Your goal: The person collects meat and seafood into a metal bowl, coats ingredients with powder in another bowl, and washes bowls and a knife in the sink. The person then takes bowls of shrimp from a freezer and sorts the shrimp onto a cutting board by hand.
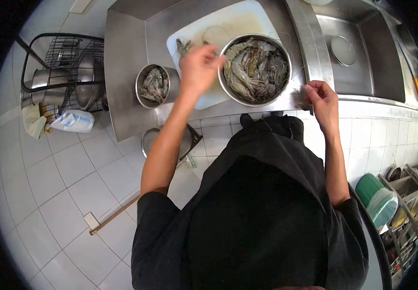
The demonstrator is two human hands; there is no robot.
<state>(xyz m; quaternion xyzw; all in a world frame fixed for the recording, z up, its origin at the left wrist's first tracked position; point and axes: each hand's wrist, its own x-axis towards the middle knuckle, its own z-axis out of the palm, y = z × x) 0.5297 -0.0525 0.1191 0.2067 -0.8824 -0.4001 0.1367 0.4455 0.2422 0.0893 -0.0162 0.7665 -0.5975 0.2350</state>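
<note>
A steel bowl (222, 79) full of raw, grey-brown shrimp (255, 67) stands at the right side of a white cutting board (262, 17). My left hand (199, 67) is over the board, just left of the bowl, its fingers smeared by motion. Beside it on the board lies a shrimp piece (184, 47). Further left, a smaller steel container (139, 92) holds more shrimp or shrimp parts (154, 87). My right hand (324, 100) is at the counter's front edge, right of the bowl, thumb and fingers pinched together. Something small and dark shows by its fingertips, too unclear to name.
A steel sink (351, 79) lies to the right. On the left, a wire rack (66, 60) holds steel pots. A pan (151, 140) sits below the counter, and a wooden-handled tool (117, 215) lies on the tiled floor. A green bin (370, 188) stands at lower right.
</note>
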